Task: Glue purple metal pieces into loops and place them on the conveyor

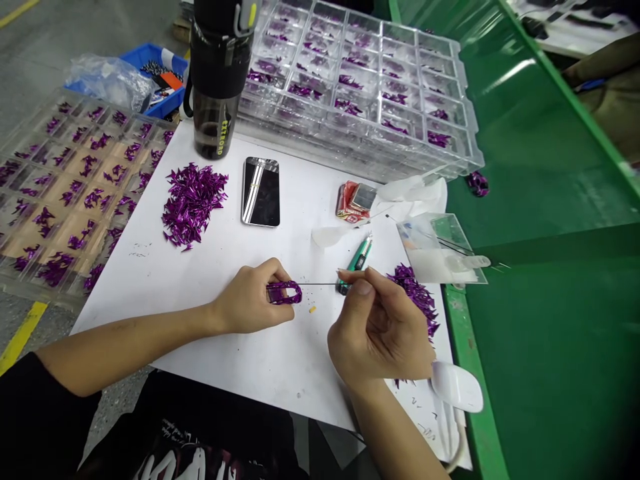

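Observation:
Between the fingertips of my left hand (257, 297) is a shiny purple loop-shaped part (295, 292) with a long opening facing right. My right hand (380, 327) pinches a thin dark rod (317, 284), like a needle or fine wire. The rod runs level to the left, and its tip meets the purple part's right end. Just beyond my right fingertips lies a green utility knife (361, 257). A small yellow bit (313, 309) rests on the white sheet (240, 360) below the rod. Purple pointed pieces (417, 297) are heaped behind my right hand, which partly hides them.
Another purple heap (194, 203), a phone (261, 192) and a dark bottle (217, 87) stand toward the back left. Clear compartment boxes (360, 120) are stacked behind. A compartment tray (75, 193) lies at left. A white mouse-like device (457, 387) sits by the green wall (545, 287).

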`<state>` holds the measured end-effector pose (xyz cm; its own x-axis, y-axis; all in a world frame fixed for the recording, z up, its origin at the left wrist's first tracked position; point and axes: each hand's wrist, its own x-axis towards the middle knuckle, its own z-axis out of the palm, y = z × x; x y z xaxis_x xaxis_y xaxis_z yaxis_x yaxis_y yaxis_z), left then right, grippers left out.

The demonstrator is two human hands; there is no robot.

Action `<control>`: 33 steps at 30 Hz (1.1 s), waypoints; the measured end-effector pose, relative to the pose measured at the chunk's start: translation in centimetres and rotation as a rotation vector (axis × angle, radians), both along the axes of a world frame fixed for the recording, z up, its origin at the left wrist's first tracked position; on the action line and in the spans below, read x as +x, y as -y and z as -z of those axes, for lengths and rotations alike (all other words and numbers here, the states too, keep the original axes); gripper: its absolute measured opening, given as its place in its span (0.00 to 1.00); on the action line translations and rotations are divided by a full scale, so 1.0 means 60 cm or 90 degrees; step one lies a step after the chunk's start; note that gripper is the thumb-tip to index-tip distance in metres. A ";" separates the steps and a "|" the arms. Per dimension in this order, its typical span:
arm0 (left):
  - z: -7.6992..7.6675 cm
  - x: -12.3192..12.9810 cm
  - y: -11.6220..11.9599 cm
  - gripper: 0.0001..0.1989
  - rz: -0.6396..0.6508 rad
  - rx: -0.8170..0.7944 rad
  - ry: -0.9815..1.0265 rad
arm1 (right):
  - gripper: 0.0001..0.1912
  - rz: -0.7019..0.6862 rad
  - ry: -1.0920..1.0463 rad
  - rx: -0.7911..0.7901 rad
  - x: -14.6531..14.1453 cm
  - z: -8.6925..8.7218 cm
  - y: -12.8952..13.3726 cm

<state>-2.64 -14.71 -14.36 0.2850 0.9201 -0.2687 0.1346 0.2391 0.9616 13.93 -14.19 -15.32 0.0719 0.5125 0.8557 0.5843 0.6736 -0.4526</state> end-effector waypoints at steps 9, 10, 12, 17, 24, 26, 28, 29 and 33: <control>0.002 0.001 0.005 0.11 0.006 0.028 -0.007 | 0.15 0.235 -0.028 0.206 0.121 -0.070 -0.043; 0.002 0.001 0.006 0.11 0.009 0.035 -0.007 | 0.12 0.288 -0.012 0.176 0.152 -0.081 -0.053; 0.004 0.002 0.009 0.10 0.011 0.053 -0.007 | 0.12 0.398 0.017 0.039 0.208 -0.098 -0.069; 0.012 0.006 0.020 0.09 0.002 0.164 -0.007 | 0.24 0.507 0.052 -0.171 0.282 -0.095 -0.093; 0.026 0.010 0.043 0.12 0.004 0.483 0.017 | 0.27 0.464 0.049 -0.259 0.274 -0.083 -0.091; 0.021 0.011 0.048 0.13 0.063 0.644 0.031 | 0.28 0.432 0.045 -0.271 0.235 -0.090 -0.051; 0.012 0.012 0.051 0.14 0.149 0.780 0.035 | 0.25 0.315 0.043 -0.343 0.182 -0.098 0.003; 0.006 0.014 0.052 0.14 0.196 0.802 0.032 | 0.23 0.167 0.050 -0.440 0.155 -0.103 0.030; -0.017 0.020 0.049 0.16 0.393 0.603 0.049 | 0.23 -0.253 0.047 -0.719 0.072 -0.122 0.094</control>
